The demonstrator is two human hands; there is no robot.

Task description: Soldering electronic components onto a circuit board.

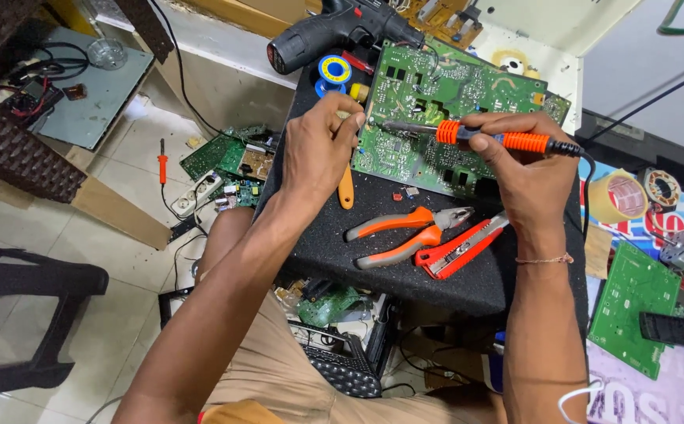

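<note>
The right hand (526,169) is closed around the orange grip of a soldering iron (483,137), held nearly level with its metal tip resting at the left part of a large green circuit board (452,102). The board lies tilted on a black foam-topped work surface (389,259). The left hand (318,153) is curled at the board's left edge, its fingertips pinched together close to the iron's tip; it seems to hold something thin there, though the view is too poor to tell what. Just below that hand a tool with a yellow-orange handle (346,188) lies on the black surface. Nearer the person, orange-handled pliers (405,229) lie beside a red utility knife (461,247), the two touching at their front ends. Behind the board sit a blue spool of solder wire (333,72) and a black power drill (334,31). To the right, well apart, lie a roll of tape (617,196) and a smaller green board (632,306).
</note>
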